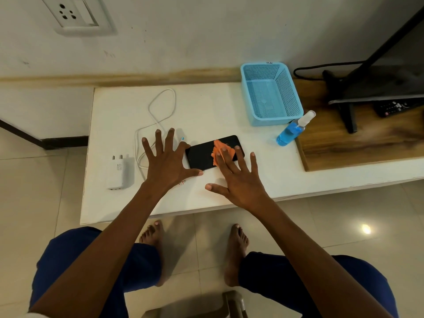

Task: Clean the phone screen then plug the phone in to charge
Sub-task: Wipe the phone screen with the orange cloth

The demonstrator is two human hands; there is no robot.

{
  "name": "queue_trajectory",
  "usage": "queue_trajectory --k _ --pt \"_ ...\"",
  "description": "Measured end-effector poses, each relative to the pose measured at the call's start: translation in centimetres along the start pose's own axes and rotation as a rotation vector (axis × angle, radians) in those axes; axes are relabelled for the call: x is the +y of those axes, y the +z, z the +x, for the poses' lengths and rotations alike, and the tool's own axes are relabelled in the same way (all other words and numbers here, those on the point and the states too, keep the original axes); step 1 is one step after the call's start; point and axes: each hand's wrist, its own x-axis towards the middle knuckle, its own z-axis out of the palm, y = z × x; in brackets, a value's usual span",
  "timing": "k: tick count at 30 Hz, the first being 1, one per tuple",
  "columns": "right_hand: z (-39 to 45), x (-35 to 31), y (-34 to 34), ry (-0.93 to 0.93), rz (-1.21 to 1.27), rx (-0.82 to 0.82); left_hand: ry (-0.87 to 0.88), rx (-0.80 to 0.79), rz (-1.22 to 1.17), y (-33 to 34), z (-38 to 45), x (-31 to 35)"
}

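Two hands are working over a low white table [206, 106] set against a pale wall. I am seeing the phone [202, 154] lying flat near the table's middle, screen up. My right hand [238, 177] is pressing an orange cloth [221, 149] onto it, fingers spread, nothing gripped. My left hand [165, 159] is splayed wide, bracing the phone's left end. Left of it are lying the white charger [119, 172] and cable [160, 106]; a blue basket [270, 92] and spray bottle [291, 131] are sitting far right.

Home living room: TV [390, 65] on low wooden stand [358, 143], tiled floor [344, 214], wall socket [75, 14], bare feet [236, 249].
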Motion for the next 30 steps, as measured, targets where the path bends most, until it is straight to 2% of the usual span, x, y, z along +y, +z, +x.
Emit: queue_trajectory --k 4,6,12,17,22,30 --pt "0.4 -0.9 0.4 -0.124 -0.004 0.003 0.001 0.015 -0.019 -0.1 0.1 -0.2" --pt "0.6 -1.0 0.1 -0.118 -0.03 0.011 -0.004 0.02 -0.018 -0.1 0.2 -0.4" --pt "0.7 1.3 -1.0 0.213 0.025 0.031 -0.003 0.015 -0.052 0.2 -0.1 -0.2" --pt "2.2 1.4 -2.3 0.235 0.121 0.024 0.0 0.034 -0.053 0.2 -0.1 -0.2" --pt "4.0 0.2 -2.9 0.131 0.174 -0.012 0.003 0.03 -0.083 0.4 -0.1 -0.5" --pt "4.2 -3.6 -1.9 -0.179 0.129 -0.001 0.009 0.055 -0.077 0.8 -0.2 -0.6"
